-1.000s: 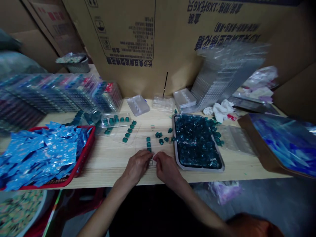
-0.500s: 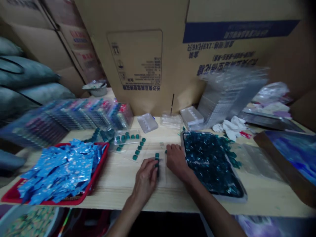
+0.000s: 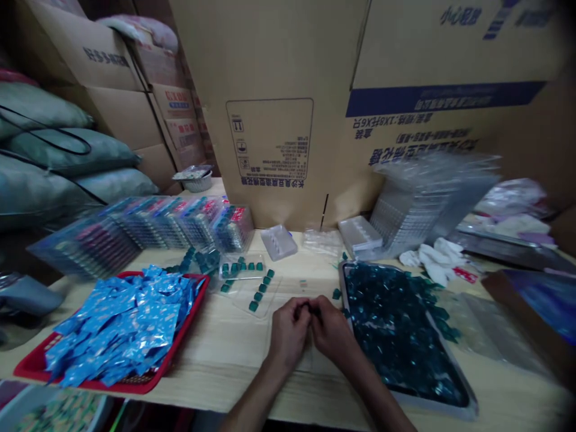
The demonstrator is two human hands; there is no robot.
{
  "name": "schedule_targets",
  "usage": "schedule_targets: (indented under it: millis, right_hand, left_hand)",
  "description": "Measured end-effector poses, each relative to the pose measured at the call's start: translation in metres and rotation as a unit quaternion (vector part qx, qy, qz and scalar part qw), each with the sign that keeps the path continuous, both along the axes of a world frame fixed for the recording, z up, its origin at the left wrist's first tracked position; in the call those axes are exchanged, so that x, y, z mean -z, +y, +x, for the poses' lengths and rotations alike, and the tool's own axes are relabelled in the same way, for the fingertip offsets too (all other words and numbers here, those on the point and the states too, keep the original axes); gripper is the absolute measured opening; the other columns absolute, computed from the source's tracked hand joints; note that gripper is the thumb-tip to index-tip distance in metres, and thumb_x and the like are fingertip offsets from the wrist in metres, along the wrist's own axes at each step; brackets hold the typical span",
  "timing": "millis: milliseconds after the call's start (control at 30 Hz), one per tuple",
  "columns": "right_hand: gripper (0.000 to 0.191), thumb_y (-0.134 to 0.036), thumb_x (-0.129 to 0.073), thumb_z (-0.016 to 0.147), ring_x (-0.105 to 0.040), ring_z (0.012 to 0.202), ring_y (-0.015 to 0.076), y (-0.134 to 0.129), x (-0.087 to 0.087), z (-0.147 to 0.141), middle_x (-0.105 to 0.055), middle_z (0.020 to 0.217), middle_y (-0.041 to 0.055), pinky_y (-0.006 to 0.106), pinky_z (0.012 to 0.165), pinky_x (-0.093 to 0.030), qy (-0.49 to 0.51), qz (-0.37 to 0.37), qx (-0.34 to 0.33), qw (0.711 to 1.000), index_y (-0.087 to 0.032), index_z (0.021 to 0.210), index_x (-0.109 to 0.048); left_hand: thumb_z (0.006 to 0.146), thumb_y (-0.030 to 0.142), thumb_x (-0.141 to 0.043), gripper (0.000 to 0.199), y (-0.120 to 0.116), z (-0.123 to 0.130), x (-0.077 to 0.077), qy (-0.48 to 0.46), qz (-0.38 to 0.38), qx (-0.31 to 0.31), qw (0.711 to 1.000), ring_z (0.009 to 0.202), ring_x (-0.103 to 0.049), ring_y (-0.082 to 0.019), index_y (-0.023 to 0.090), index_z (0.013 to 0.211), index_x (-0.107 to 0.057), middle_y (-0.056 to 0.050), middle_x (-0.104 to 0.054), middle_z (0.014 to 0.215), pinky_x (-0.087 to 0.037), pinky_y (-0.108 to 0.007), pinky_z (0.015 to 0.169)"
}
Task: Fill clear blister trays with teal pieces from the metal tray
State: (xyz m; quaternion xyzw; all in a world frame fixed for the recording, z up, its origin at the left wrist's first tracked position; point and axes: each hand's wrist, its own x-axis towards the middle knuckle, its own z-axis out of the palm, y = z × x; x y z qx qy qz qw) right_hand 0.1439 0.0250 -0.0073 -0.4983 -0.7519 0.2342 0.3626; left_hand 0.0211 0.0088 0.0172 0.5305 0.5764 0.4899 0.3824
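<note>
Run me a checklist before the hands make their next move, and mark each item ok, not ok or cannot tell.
1. Left hand and right hand both in view: ok, close together.
2. What they hold: cannot tell, hidden by the fingers.
3. Tray stocked with teal pieces: ok, well covered.
4. All teal pieces inside it: not ok, loose pieces lie along its right side.
5. Red basket apart from the hands: ok.

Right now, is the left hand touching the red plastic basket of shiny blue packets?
Apart: the head view shows pale wooden tabletop between the left hand and the red basket.
</note>
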Motion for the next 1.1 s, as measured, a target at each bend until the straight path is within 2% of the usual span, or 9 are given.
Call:
schedule_targets:
  millis: [100, 233, 400, 567, 633, 733, 900, 967, 1100]
  right_hand:
    - [0.013, -0.010, -0.046, 0.082, -0.065, 0.074, 0.0202, -0.001, -0.009, -0.005, -0.066, 0.079, 0.0044, 0.028, 0.067, -0.044, -0.012, 0.004, 0.015, 1.000, -0.020, 0.088, -0.051]
    - [0.013, -0.009, -0.048, 0.078, -0.063, 0.068, 0.0179, -0.005, -0.025, -0.007, -0.066, 0.075, 0.0028, 0.025, 0.063, -0.041, 0.006, -0.011, 0.017, 1.000, -0.021, 0.083, -0.050]
    - [0.006, -0.018, -0.049, 0.082, -0.051, 0.050, 0.0122, -0.010, -0.033, 0.006, -0.052, 0.060, -0.0050, 0.020, 0.048, -0.034, 0.101, -0.106, -0.034, 0.989, -0.023, 0.079, -0.051]
    - [0.019, -0.020, -0.045, 0.083, -0.050, 0.051, 0.0103, 0.002, -0.026, 0.016, -0.053, 0.068, -0.0050, 0.021, 0.051, -0.040, 0.193, -0.098, -0.056, 0.975, -0.021, 0.098, -0.057]
    - [0.024, -0.022, -0.044, 0.086, -0.051, 0.052, 0.0101, 0.007, -0.022, 0.013, -0.054, 0.069, -0.0043, 0.021, 0.052, -0.042, 0.203, -0.109, -0.064, 0.971, -0.021, 0.102, -0.061]
    - [0.020, -0.025, -0.050, 0.086, -0.055, 0.060, 0.0113, 0.008, -0.020, 0.004, -0.060, 0.073, -0.0022, 0.022, 0.056, -0.044, 0.178, -0.106, -0.049, 0.977, -0.020, 0.098, -0.064]
    - [0.010, -0.027, -0.058, 0.081, -0.050, 0.059, 0.0110, 0.005, -0.025, -0.001, -0.059, 0.068, -0.0036, 0.022, 0.056, -0.041, 0.124, -0.107, -0.037, 0.986, -0.020, 0.087, -0.061]
    - [0.009, -0.029, -0.058, 0.080, -0.048, 0.057, 0.0104, 0.006, -0.027, 0.003, -0.055, 0.063, -0.0047, 0.021, 0.054, -0.040, 0.168, -0.153, -0.061, 0.972, -0.020, 0.080, -0.059]
    - [0.017, -0.036, -0.061, 0.076, -0.046, 0.053, 0.0100, 0.009, -0.028, 0.011, -0.050, 0.060, -0.0058, 0.022, 0.053, -0.042, 0.296, -0.278, -0.140, 0.903, -0.020, 0.075, -0.055]
  left_hand:
    - [0.084, 0.031, -0.057, 0.023, -0.003, -0.003, 0.002, -0.015, 0.017, -0.020, 1.000, 0.083, -0.067, -0.021, 0.018, 0.095, -0.072, -0.006, -0.074, 0.087, -0.050, -0.031, 0.077]
    - [0.077, 0.035, -0.063, 0.025, 0.005, -0.003, 0.003, -0.141, -0.020, -0.034, 0.989, 0.070, -0.063, -0.017, 0.015, 0.091, -0.071, -0.003, -0.070, 0.077, -0.048, -0.026, 0.065]
    - [0.073, 0.036, -0.068, 0.026, 0.013, -0.011, -0.014, -0.207, -0.006, -0.105, 0.973, 0.051, -0.049, -0.009, 0.013, 0.087, -0.068, 0.004, -0.058, 0.061, -0.037, -0.020, 0.050]
    - [0.070, 0.036, -0.075, 0.036, 0.008, -0.021, -0.030, -0.234, -0.022, -0.044, 0.971, 0.055, -0.054, -0.009, 0.014, 0.097, -0.064, 0.000, -0.066, 0.070, -0.040, -0.020, 0.052]
    - [0.065, 0.036, -0.080, 0.039, 0.004, -0.020, -0.030, -0.254, -0.041, -0.049, 0.965, 0.056, -0.056, -0.009, 0.015, 0.094, -0.063, 0.000, -0.067, 0.071, -0.043, -0.021, 0.056]
    - [0.062, 0.037, -0.082, 0.037, -0.001, -0.016, -0.026, -0.252, -0.057, -0.059, 0.964, 0.060, -0.058, -0.010, 0.014, 0.086, -0.066, 0.001, -0.066, 0.072, -0.048, -0.024, 0.063]
    - [0.065, 0.032, -0.078, 0.028, -0.008, -0.014, -0.022, -0.161, -0.008, -0.053, 0.986, 0.064, -0.059, -0.012, 0.015, 0.086, -0.070, 0.000, -0.068, 0.073, -0.047, -0.023, 0.063]
    - [0.064, 0.031, -0.079, 0.028, -0.009, -0.018, -0.022, -0.159, -0.018, -0.034, 0.987, 0.063, -0.059, -0.012, 0.015, 0.085, -0.071, -0.001, -0.068, 0.072, -0.047, -0.023, 0.062]
    - [0.059, 0.034, -0.085, 0.037, -0.010, -0.026, -0.020, -0.239, -0.099, 0.010, 0.966, 0.060, -0.061, -0.012, 0.014, 0.087, -0.072, -0.003, -0.070, 0.071, -0.049, -0.024, 0.060]
